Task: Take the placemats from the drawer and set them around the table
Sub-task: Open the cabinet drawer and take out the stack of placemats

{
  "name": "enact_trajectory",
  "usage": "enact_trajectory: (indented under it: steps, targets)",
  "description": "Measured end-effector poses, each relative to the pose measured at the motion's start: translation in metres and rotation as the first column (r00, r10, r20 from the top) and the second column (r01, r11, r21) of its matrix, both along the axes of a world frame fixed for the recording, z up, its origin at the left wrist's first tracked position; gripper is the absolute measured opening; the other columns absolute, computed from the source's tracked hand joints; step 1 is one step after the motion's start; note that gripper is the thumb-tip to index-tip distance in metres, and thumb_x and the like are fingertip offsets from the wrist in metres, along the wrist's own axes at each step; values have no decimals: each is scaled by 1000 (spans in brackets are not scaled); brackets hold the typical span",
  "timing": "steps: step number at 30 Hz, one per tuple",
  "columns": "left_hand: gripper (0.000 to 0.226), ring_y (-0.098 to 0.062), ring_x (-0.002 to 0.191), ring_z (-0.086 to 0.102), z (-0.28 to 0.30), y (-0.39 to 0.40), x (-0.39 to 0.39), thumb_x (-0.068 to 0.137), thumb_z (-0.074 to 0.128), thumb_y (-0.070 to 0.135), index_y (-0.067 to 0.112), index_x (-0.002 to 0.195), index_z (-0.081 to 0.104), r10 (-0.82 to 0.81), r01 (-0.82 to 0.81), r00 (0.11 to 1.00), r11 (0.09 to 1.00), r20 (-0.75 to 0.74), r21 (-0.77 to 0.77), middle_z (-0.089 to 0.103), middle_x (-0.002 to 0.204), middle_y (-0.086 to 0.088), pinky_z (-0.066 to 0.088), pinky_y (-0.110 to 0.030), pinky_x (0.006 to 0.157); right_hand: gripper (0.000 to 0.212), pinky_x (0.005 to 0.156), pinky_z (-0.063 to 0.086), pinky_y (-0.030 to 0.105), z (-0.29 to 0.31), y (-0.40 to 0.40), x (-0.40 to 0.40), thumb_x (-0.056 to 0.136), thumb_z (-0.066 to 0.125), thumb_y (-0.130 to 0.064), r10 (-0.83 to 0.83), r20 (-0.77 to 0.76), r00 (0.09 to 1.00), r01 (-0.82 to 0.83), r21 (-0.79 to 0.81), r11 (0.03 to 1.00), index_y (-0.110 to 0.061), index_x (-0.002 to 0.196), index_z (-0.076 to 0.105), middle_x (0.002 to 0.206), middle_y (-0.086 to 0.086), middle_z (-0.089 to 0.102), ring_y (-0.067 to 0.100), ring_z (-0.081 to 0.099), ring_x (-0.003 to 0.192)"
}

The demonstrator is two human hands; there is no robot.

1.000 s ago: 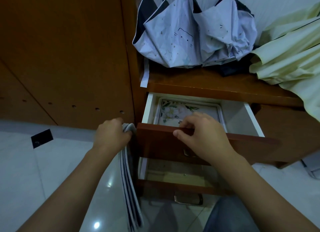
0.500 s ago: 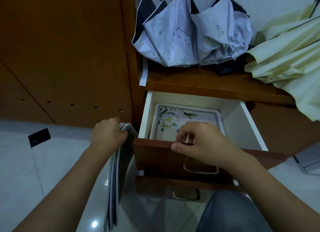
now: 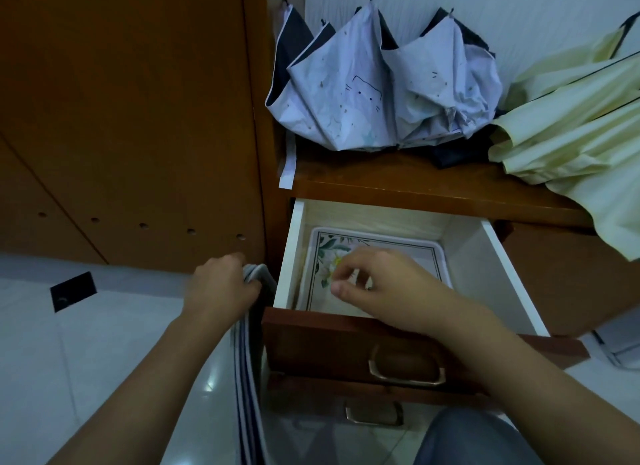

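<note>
Wooden drawer (image 3: 346, 346) pulled well out from under the bench (image 3: 415, 187), its white inside open to view. One floral mat (image 3: 398, 253) lies flat on the drawer floor, filling most of it; nothing else shows inside, though the front part is hidden by the right hand. Left hand (image 3: 221, 284) grips a sheaf of mats (image 3: 247, 378) by the top edge, letting them hang down beside the drawer — likely parked there so the other hand is free to fetch. Right hand (image 3: 384, 288) hovers over the mat in the drawer, fingers bent, thumb and forefinger near each other as if to pinch an edge; it holds nothing yet. A lower drawer (image 3: 374, 412) is shut. Two folded umbrellas — pale blue (image 3: 381, 93), cream (image 3: 571, 135) — lie on the bench top.
</note>
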State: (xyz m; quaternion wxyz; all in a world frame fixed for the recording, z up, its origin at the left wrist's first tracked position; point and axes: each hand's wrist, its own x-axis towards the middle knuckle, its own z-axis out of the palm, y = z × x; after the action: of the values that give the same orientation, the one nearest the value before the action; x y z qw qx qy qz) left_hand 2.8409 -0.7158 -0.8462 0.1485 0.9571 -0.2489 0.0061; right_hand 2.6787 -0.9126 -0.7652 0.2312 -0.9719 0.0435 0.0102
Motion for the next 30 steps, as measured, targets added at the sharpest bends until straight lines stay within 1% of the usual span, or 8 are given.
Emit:
enact_trajectory:
  steps: [2, 8, 11, 16, 18, 24, 26, 30]
  targets:
    - [16, -21, 61, 53, 0, -1, 1, 84, 64, 29, 16, 78, 57, -6, 6, 1000, 1000, 13, -9, 55, 68, -1, 34, -28, 49, 27, 79, 53, 28, -3, -5, 22, 93, 54, -48, 18, -3, 1000, -18, -48, 999, -29, 110, 64, 106, -14, 61, 1, 58, 89]
    - [16, -18, 60, 52, 3, -2, -1, 85, 64, 30, 16, 79, 57, 0, 0, 1000, 1000, 8, -21, 55, 69, -1, 33, -27, 48, 48, 97, 49, 38, -29, -19, 91, 91, 62, -38, 73, -174, 982, -103, -173, 980, -18, 134, 52, 131, 1, 58, 18, 56, 117]
    - [17, -13, 57, 48, 4, 2, -1, 86, 63, 30, 18, 78, 55, 3, -3, 1000, 1000, 10, -18, 52, 67, 3, 29, -25, 46, 53, 102, 45, 39, -56, -20, 108, 90, 61, -26, 72, -164, 984, -110, -240, 965, -19, 141, 45, 140, 4, 50, 21, 50, 125]
    - [17, -11, 57, 48, 5, 10, 2, 86, 62, 32, 21, 77, 54, 23, -23, 1000, 1000, -13, -18, 53, 67, 4, 30, -25, 45, 79, 114, 25, 47, -93, -21, 113, 92, 56, -33, 4, -343, 939, -131, -347, 929, -17, 155, 11, 162, 11, 7, 35, 18, 145]
    - [18, -11, 56, 49, 4, 14, 3, 86, 63, 33, 21, 76, 53, 28, -28, 1000, 999, -9, -19, 53, 66, 4, 31, -25, 46, 79, 118, 16, 48, -98, -20, 112, 94, 53, -25, 28, -383, 923, -189, -391, 901, -20, 156, 5, 163, 9, -2, 33, 7, 148]
    - [20, -10, 54, 48, 5, 20, 3, 86, 63, 31, 22, 72, 50, 43, -43, 999, 999, -9, -13, 52, 64, 5, 26, -24, 44, 81, 117, 22, 53, -99, -11, 112, 91, 59, -14, 49, -382, 923, -265, -538, 800, -19, 156, 10, 163, 10, 2, 33, 8, 148]
    - [20, -11, 54, 48, 6, 19, 3, 85, 63, 31, 22, 72, 51, 47, -47, 999, 999, -2, -9, 52, 63, 4, 27, -25, 44, 80, 115, 25, 56, -97, -10, 114, 90, 62, -15, 42, -360, 932, -253, -564, 786, -17, 154, 14, 162, 10, 6, 34, 11, 148]
    - [24, -10, 52, 46, 7, 16, 3, 85, 64, 30, 24, 69, 47, 45, -45, 999, 999, -3, -24, 51, 62, 5, 27, -24, 44, 67, 112, 28, 50, -96, -16, 114, 95, 55, -24, -8, -378, 926, -223, -565, 794, -9, 151, 22, 159, 13, 19, 32, 21, 145]
